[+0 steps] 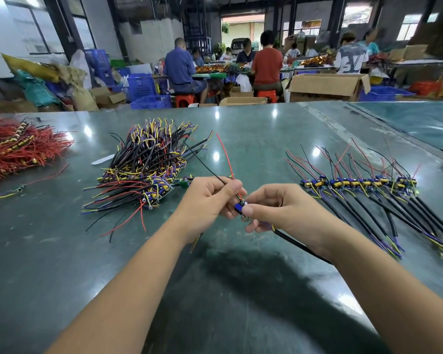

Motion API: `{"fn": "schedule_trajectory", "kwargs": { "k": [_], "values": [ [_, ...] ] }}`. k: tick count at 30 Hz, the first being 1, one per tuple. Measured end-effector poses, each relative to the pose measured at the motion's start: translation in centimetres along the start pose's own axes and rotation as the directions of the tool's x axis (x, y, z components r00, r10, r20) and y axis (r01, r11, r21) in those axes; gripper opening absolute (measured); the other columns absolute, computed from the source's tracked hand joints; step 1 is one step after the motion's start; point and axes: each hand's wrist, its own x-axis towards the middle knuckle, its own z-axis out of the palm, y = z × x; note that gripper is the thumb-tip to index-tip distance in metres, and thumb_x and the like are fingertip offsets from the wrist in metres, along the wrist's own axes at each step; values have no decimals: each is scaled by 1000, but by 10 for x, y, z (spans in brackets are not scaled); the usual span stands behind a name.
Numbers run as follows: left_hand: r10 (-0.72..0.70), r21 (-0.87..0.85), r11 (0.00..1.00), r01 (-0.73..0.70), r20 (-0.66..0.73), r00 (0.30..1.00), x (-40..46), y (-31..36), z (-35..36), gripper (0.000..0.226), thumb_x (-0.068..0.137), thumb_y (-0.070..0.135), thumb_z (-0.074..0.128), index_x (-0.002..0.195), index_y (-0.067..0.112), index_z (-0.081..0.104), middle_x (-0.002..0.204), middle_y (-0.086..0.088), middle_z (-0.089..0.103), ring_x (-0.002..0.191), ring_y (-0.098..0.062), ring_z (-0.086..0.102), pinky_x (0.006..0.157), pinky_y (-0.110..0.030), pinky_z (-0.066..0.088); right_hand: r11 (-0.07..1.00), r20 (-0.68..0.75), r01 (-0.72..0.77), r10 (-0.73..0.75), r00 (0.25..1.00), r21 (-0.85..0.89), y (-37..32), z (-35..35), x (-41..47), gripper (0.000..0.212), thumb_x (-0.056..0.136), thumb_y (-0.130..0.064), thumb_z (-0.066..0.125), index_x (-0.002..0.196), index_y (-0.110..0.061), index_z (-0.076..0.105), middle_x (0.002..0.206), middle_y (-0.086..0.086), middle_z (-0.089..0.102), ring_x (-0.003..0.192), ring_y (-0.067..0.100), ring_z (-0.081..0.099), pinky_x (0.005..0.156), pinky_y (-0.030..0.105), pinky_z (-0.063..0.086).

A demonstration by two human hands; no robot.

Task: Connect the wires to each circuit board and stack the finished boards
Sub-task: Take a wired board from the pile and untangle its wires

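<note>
Left hand (210, 198) pinches thin floppy red/black wires (226, 164), right hand (279, 208) pinches light, fragile board (242, 208) by edges; finished row (363, 185) at 3 o'clock.

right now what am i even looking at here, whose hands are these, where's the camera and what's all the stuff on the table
There is one picture, taken by a camera worn on a person's head, looking forward and down. No machine is involved: the two arms are that person's own.

The left hand pinches thin red and black wires that rise from a small board held between both hands. The right hand grips the board, and a thick black cable trails from it under the wrist.

On the green table lie three groups. At far left is a bundle of red wires. Left of the hands is a loose pile of boards with tangled wires. On the right is a neat row of boards, cables laid side by side.

Behind the table, other people sit working among boxes and blue crates.
</note>
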Motion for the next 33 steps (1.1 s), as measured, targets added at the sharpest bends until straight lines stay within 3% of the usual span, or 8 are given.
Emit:
{"fn": "schedule_trajectory", "kwargs": {
  "k": [7, 10, 16, 20, 23, 27, 31, 33],
  "values": [
    [-31, 11, 999, 33, -152, 988, 4, -1, 4, 28, 97, 5, 47, 73, 7, 62, 53, 4, 61, 44, -3, 51, 44, -15, 40, 994, 37, 56, -53, 998, -89, 2, -1, 1, 6, 83, -2, 67, 88, 0, 65, 76, 14, 69, 63, 19, 66, 63, 25, 53],
    [-52, -68, 997, 33, -299, 953, 8, -3, 2, 27, 98, 6, 44, 76, 9, 59, 54, 3, 65, 40, 0, 45, 41, -11, 34, 992, 56, 59, -53, 997, -112, 4, -2, 1, 6, 82, -6, 69, 86, -3, 65, 79, 23, 70, 68, 26, 61, 67, 33, 49],
    [-40, -116, 993, -20, -491, 870, 14, -12, -19, 26, 100, 10, 41, 84, 16, 61, 63, 3, 70, 45, -1, 40, 44, -12, 34, 990, 126, 45, -28, 992, -135, 7, -4, 1, 7, 83, -9, 70, 88, -7, 66, 80, 21, 70, 71, 23, 63, 70, 33, 51],
    [15, -60, 996, -61, -574, 819, 16, -13, -24, 27, 99, 13, 42, 86, 19, 64, 62, 3, 69, 45, -3, 41, 43, -14, 33, 983, 242, 9, 37, 970, -185, 8, -10, 0, 9, 83, -10, 71, 89, -7, 66, 80, 17, 70, 69, 19, 67, 64, 24, 50],
    [-27, -126, 990, -65, -621, 783, 18, -10, -44, 28, 99, 7, 42, 84, 15, 64, 53, 7, 64, 40, 0, 40, 41, -12, 32, 965, 304, -26, 108, 947, -262, 11, -11, -2, 9, 83, -12, 71, 88, -6, 66, 73, 9, 71, 66, 15, 67, 55, 17, 44],
    [-131, -298, 951, -77, -617, 776, 17, -6, -53, 22, 99, 13, 45, 87, 16, 63, 61, 7, 67, 48, 0, 47, 43, -10, 35, 979, 224, -10, 57, 973, -204, 14, -8, 2, 10, 83, -12, 71, 89, -5, 65, 77, 12, 70, 67, 18, 67, 59, 20, 48],
    [-269, -469, 877, -100, -654, 707, 21, -1, -44, 18, 98, 35, 46, 104, 20, 55, 100, 1, 59, 81, -9, 53, 69, -19, 46, 995, 29, 88, -87, 996, -35, 12, -5, 5, 7, 83, -6, 67, 88, -2, 64, 75, 13, 69, 63, 16, 66, 61, 23, 52],
    [-340, -555, 831, -25, -544, 767, 19, 2, -38, 33, 97, 43, 45, 111, 15, 53, 100, -2, 57, 79, -11, 53, 69, -21, 48, 991, -51, 121, -119, 992, 48, 9, -5, 5, 7, 83, -5, 65, 89, -2, 63, 72, 8, 69, 60, 15, 65, 63, 25, 55]
  ]
}}
